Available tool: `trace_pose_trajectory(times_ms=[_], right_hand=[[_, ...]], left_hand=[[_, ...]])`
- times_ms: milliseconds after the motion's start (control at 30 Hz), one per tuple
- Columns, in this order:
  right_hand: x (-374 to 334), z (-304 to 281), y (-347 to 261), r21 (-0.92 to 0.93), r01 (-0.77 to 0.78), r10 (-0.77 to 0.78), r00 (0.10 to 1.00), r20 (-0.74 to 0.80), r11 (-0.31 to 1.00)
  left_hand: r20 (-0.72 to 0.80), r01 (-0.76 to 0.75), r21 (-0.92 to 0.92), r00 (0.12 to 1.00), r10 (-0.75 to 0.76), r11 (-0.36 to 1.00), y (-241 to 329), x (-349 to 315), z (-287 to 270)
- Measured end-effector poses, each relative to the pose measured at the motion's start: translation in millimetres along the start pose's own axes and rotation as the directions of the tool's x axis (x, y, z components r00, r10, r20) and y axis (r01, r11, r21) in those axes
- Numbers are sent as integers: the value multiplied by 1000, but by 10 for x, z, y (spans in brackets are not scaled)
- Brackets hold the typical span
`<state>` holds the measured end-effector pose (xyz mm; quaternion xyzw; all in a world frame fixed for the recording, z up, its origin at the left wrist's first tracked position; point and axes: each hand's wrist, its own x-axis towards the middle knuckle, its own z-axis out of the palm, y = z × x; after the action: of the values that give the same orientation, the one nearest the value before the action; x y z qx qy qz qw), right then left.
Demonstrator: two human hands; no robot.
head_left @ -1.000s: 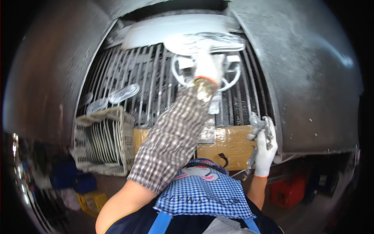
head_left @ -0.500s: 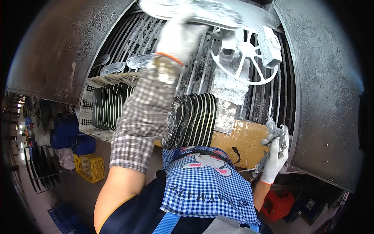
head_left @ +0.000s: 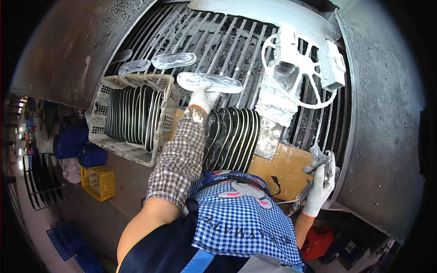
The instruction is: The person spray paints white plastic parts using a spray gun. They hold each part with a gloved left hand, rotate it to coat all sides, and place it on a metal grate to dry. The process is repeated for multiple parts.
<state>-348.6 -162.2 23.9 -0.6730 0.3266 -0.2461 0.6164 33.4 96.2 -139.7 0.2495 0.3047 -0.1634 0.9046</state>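
Observation:
My left hand (head_left: 204, 98), in a white glove, grips the near edge of a white-coated shoe sole (head_left: 218, 83) just above or on the slatted metal rack; its fingertips are partly hidden. Farther left on the rack lie more whitened soles, among them one beside a pale crate (head_left: 134, 67) and another (head_left: 174, 60) to its right. In my right hand (head_left: 319, 191), also gloved, is a metal spray gun (head_left: 320, 159) with a hose, held low at the right. Several dark soles with pale edges (head_left: 233, 136) stand upright in a row between my arms.
A pale plastic crate (head_left: 160, 148) packed with dark soles stands at the left. A white-crusted spoked wheel (head_left: 308, 63) sits right of centre on the rack (head_left: 227, 34). Metal walls (head_left: 387, 113) flank both sides. Brown taped cardboard (head_left: 284, 170) lies before me.
My left hand has brought the sole from the far side by the wheel back toward me, beside the other whitened soles. My right hand still holds the spray gun low at the right.

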Motion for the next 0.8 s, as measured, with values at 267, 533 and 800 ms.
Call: trace_pose_trajectory(times_ms=[267,533,800], right_hand=[[-17,40,21,-40,0,1,1000,6,999],[-31,42,202,-85,-20,18,999,-33,996],[-35,55,167,45,-79,80,997,-13,996]], left_hand=[[189,-67,111,981,45,992,-64,327,-168],[145,-124,495,988,59,860,353,97,-446],[196,-276,912,942,-271,-302,444,-416,-369]])
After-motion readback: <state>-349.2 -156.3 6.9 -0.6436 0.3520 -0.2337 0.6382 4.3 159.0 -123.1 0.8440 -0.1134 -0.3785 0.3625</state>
